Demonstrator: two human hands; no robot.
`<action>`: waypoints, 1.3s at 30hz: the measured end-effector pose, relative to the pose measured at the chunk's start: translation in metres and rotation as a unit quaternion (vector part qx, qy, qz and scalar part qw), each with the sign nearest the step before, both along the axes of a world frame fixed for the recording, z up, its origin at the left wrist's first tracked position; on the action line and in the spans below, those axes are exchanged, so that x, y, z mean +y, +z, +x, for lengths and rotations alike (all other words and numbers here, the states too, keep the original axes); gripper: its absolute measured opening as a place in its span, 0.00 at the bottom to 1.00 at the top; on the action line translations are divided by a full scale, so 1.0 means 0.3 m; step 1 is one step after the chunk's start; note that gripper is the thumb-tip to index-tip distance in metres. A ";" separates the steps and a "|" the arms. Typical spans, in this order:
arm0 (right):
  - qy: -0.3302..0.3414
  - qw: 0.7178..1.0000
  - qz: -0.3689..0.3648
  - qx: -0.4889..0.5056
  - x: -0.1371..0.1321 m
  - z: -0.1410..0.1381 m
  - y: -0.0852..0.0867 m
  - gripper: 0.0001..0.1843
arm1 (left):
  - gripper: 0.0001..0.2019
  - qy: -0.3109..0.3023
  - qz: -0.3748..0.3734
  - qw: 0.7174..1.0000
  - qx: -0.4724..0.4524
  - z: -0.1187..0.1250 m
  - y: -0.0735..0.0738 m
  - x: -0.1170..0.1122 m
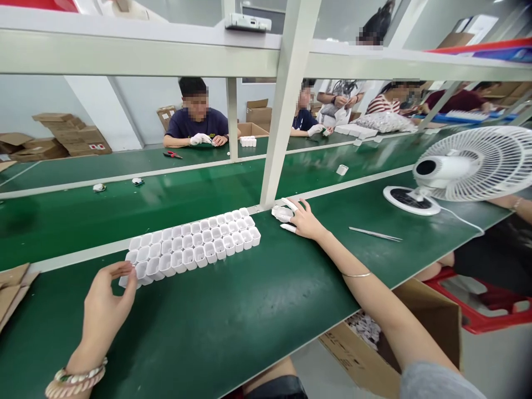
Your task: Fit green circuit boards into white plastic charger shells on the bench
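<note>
Several rows of small white open-topped plastic cups stand side by side on the green bench. My left hand is at their left end, thumb and fingertips pinched together against the nearest corner cup. A tiny white spot shows at those fingertips, too small to name. Farther right, my right hand reaches forward with white finger covers on some fingers. Its fingers are spread around a crumpled white bundle beside the shelf post, touching or nearly touching it. Metal tweezers lie right of my right forearm.
A white fan stands at the right. The shelf post rises behind my right hand. Flattened cardboard lies at the left edge. Below the bench is an open carton. Co-workers sit across, one with gloved hands.
</note>
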State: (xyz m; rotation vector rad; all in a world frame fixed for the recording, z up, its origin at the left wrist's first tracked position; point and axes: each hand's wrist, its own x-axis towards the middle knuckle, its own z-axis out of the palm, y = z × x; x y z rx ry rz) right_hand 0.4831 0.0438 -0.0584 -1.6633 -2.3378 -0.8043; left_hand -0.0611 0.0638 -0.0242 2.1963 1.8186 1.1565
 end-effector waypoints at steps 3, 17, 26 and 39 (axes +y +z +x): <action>0.002 1.000 -0.001 0.005 -0.005 -0.007 0.003 0.22 | 0.20 0.013 0.000 1.000 -0.005 -0.002 0.006 0.001; -0.013 0.999 -0.029 0.018 -0.011 -0.012 0.015 0.19 | 0.17 0.038 -0.005 0.999 0.020 -0.015 0.019 -0.002; -0.019 1.000 -0.020 0.014 -0.017 -0.011 0.010 0.23 | 0.17 0.045 -0.013 0.999 0.026 -0.010 0.026 -0.004; -0.020 0.999 -0.028 0.036 -0.022 -0.012 0.012 0.21 | 0.16 0.041 -0.010 0.999 0.017 -0.013 0.022 0.001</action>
